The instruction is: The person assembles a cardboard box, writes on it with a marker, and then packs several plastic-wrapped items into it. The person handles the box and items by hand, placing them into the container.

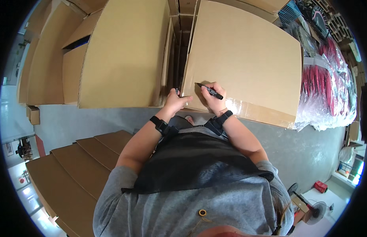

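The right hand (216, 104) is in the centre of the frame, its fingers closed in a writing grip on a slim black cylindrical marker pen (216, 94) with pale print. The tip points to the upper left, at or just above the top of a large tan corrugated-cardboard box (246, 59) filling the upper right of the frame. The left hand (176, 103) is just left of it, apart from the right, at the box's lower-left corner. Its thumb is spread out; a small dark object shows by its fingertips, and I cannot tell whether they grip it.

The pen should handle as light, stiff and fairly smooth; the barrel close behind the tip is the place to hold. The box looks stiff but dentable, its weight unknowable from here; lifting would suit both palms low on opposite sides, away from the glossy, probably slippery clear tape (242, 107) along its near edge.
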{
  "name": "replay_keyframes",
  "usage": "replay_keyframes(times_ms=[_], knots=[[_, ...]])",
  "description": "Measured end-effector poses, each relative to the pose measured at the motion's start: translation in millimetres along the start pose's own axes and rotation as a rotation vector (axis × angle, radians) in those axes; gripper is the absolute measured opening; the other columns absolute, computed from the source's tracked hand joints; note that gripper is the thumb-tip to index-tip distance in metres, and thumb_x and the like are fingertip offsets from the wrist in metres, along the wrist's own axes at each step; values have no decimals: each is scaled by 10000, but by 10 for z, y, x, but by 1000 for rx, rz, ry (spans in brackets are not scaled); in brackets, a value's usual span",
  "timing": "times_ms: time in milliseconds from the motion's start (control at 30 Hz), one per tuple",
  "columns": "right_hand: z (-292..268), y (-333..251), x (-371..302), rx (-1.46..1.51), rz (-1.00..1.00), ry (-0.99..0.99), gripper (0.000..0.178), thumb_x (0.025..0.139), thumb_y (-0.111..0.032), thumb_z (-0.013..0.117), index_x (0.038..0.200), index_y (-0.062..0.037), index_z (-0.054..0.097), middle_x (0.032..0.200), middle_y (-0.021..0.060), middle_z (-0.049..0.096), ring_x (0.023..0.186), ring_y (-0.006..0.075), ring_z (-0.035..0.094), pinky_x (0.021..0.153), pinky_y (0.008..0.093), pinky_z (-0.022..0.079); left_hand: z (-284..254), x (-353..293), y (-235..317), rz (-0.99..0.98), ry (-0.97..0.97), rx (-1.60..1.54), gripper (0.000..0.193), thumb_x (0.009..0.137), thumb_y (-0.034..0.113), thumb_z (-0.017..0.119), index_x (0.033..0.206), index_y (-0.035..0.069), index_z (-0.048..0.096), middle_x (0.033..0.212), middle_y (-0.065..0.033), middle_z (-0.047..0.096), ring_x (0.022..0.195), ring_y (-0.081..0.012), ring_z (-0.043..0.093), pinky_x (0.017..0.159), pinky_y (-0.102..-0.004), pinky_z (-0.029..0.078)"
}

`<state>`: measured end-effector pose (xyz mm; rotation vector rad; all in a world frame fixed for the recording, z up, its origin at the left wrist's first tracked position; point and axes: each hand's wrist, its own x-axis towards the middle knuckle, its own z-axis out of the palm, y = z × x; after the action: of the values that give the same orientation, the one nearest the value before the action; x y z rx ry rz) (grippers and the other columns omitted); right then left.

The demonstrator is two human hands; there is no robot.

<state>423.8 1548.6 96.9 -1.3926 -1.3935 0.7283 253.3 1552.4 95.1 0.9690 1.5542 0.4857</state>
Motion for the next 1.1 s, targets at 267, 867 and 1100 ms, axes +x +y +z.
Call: replay_keyframes(times_ms=[267, 867, 1100], knots=[[27, -13, -3, -63, 64, 2, 174, 710, -163, 647, 722, -20, 548, 609, 132, 569, 527, 220, 578, 481, 292, 448, 29, 141, -89, 37, 55, 37, 646, 595, 292, 747, 988, -84, 398, 1000, -180, 466, 918, -248, 494, 757, -322, 424], [97, 3, 47, -145, -23, 23, 179, 699, -157, 654, 695, -28, 530, 644, 140, 578, 571, 278, 580, 510, 324, 457, 38, 240, -191, 90, 89, 117, 526, 639, 232, 728, 944, 3, 365, 901, -94, 466, 764, -168, 526, 512, -294, 446], [50, -53, 54, -174, -89, -56, 163, 691, -141, 649, 676, -28, 533, 638, 133, 575, 569, 287, 573, 515, 329, 455, 31, 226, -188, 63, 51, 6, 525, 636, 208, 730, 950, -25, 379, 906, -109, 482, 795, -174, 526, 575, -288, 444]])
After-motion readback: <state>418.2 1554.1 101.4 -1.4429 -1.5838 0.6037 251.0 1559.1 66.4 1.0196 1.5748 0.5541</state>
